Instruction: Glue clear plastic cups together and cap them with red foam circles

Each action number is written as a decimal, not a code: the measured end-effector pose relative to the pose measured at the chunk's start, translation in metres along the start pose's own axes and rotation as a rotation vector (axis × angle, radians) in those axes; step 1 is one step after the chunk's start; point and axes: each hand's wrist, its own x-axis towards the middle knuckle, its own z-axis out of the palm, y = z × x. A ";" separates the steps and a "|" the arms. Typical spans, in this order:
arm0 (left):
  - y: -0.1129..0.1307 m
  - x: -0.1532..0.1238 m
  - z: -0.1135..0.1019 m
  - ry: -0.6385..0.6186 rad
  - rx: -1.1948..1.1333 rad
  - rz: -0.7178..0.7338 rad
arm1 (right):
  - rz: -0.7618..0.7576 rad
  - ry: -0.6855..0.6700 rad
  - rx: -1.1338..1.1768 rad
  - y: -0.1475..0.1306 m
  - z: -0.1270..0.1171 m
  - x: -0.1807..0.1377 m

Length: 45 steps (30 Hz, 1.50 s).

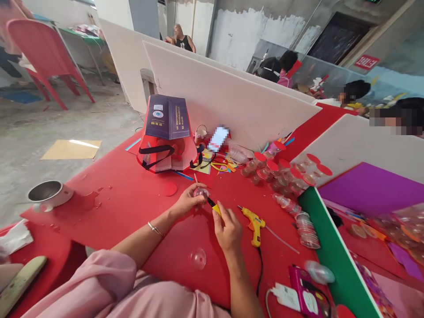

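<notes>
My left hand [186,202] is closed around a small clear plastic cup or dome [200,192], and a thin pale stick [195,178] rises beside its fingers. In my right hand [228,229] is a yellow-handled tool with a black front end [216,207]; its exact kind is not clear. The tool's dark tip meets the near side of the clear piece, though touch cannot be made out. A yellow glue gun [255,226] lies to the right of my right hand. Nearer my body, another clear plastic dome [198,259] rests on the red table [132,229].
A dark blue and red bag [168,118] stands behind my hands, near a phone [218,138]. Clear cups with red discs [272,166] crowd the right back. Stacked clear lids [308,230] line a green divider [334,247]. A metal mug [49,195] sits left.
</notes>
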 end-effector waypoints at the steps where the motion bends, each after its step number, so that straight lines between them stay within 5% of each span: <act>1: 0.000 0.000 -0.001 0.013 -0.008 0.002 | -0.010 -0.007 0.001 0.001 0.003 0.003; 30: -0.001 0.000 0.000 0.120 0.123 0.158 | 0.097 -0.022 0.107 0.001 0.005 -0.011; 45: -0.003 -0.003 -0.001 0.033 0.146 0.158 | 0.078 -0.007 0.143 0.005 0.005 -0.014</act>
